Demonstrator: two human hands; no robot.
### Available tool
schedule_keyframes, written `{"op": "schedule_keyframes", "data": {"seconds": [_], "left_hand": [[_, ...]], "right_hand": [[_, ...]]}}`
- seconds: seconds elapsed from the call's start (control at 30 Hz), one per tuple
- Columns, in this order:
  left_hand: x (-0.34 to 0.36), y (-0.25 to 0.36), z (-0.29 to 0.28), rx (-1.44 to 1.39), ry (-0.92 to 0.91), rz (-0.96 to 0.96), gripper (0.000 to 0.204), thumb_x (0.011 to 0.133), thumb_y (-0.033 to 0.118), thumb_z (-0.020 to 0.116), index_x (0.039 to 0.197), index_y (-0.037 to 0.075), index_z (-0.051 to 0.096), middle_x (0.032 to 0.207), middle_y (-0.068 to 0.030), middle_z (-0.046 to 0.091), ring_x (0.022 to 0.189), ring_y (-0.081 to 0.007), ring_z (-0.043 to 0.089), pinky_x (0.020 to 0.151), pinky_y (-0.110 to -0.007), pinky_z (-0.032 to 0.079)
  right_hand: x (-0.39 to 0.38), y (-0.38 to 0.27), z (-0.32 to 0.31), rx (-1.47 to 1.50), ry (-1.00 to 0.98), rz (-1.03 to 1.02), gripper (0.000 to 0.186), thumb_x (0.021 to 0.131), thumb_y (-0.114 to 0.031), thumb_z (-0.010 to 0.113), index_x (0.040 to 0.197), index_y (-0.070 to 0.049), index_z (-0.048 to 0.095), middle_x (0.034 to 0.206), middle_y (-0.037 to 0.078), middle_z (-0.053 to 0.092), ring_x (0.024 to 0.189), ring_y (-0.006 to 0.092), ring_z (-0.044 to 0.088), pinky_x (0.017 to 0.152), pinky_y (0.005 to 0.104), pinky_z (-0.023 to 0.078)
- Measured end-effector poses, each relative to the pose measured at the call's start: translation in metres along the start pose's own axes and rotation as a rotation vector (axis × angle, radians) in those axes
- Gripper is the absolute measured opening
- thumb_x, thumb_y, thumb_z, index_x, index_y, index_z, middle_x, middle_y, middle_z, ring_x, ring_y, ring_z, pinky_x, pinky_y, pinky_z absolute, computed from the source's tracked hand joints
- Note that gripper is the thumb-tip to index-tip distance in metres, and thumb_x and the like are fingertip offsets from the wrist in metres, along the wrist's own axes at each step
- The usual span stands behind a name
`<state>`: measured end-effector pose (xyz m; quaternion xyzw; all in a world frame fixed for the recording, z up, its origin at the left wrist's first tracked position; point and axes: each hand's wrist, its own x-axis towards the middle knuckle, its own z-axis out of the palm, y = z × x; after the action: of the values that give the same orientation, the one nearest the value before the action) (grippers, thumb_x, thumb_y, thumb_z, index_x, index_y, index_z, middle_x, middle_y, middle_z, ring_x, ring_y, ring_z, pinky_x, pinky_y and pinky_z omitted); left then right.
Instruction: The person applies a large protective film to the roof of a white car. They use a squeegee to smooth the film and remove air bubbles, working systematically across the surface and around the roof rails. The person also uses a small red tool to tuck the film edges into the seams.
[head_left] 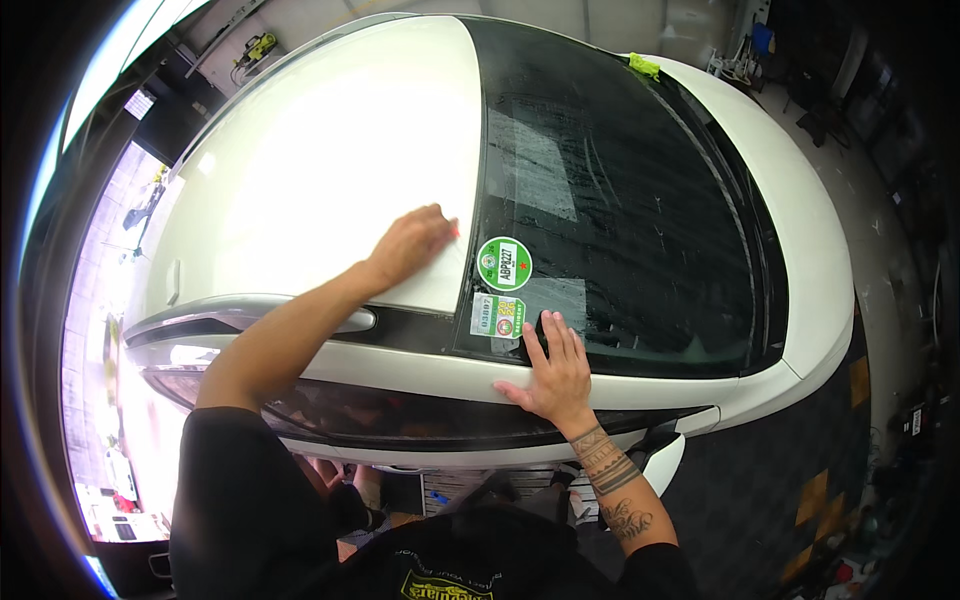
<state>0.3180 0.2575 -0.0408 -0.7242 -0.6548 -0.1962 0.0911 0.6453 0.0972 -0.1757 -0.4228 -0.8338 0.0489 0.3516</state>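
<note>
My left hand (410, 245) is closed on a small red object (455, 229), mostly hidden by my fingers, at the white roof (340, 170) near its edge with the dark windscreen (640, 200). My right hand (545, 370) rests with fingers apart on the windscreen's near edge and the white pillar, holding nothing. Between my hands, a round green sticker (504, 263) and a rectangular green and white sticker (499, 315) sit on the glass. A silver roof rail (350, 319) runs below my left forearm.
A yellow-green cloth (644, 67) lies at the windscreen's far edge. A white side mirror (663, 463) juts out at lower right. Another person's legs show partly below the car. A yellow-green machine (258, 48) is by the back wall. Dark floor tiles (750, 480) lie right.
</note>
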Motion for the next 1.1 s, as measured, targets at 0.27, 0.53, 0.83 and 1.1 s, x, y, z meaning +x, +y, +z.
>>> {"op": "schedule_keyframes", "data": {"seconds": [0.27,0.53,0.83,1.1], "left_hand": [[-0.008,0.02,0.017,-0.003,0.029,0.038,0.017,0.088,0.016,0.061,0.085,0.001,0.067,0.087,-0.0169,0.062,0.08,-0.0334,0.062,0.074,-0.042,0.051],[0.02,-0.065,-0.011,0.204,0.2,-0.283,0.018,0.09,0.015,0.057,0.083,0.002,0.067,0.091,-0.0152,0.064,0.084,-0.0327,0.063,0.076,-0.043,0.05],[0.03,-0.077,-0.024,-0.05,0.126,-0.362,0.019,0.09,0.015,0.059,0.081,0.0,0.067,0.087,-0.0161,0.065,0.08,-0.0299,0.063,0.075,-0.04,0.051],[0.03,0.004,0.01,-0.067,-0.022,0.15,0.017,0.088,0.014,0.061,0.081,0.0,0.066,0.079,-0.0162,0.062,0.074,-0.0295,0.062,0.071,-0.038,0.05]], "right_hand": [[0.001,-0.002,0.002,0.027,0.015,0.025,0.079,0.078,-0.066,0.057,0.126,-0.003,0.054,0.131,0.025,0.048,0.123,0.0404,0.047,0.098,0.0493,0.039],[0.003,-0.004,0.0,0.03,0.043,0.024,0.076,0.079,-0.065,0.056,0.124,-0.004,0.056,0.13,0.024,0.05,0.123,0.0394,0.048,0.099,0.0493,0.04],[-0.003,-0.011,0.002,0.06,0.039,0.016,0.074,0.08,-0.064,0.056,0.123,-0.004,0.058,0.129,0.024,0.05,0.123,0.0383,0.048,0.1,0.0484,0.04],[-0.002,-0.002,0.0,0.042,0.057,0.027,0.075,0.081,-0.064,0.056,0.123,-0.002,0.057,0.129,0.025,0.05,0.119,0.0413,0.05,0.096,0.0487,0.042]]}}
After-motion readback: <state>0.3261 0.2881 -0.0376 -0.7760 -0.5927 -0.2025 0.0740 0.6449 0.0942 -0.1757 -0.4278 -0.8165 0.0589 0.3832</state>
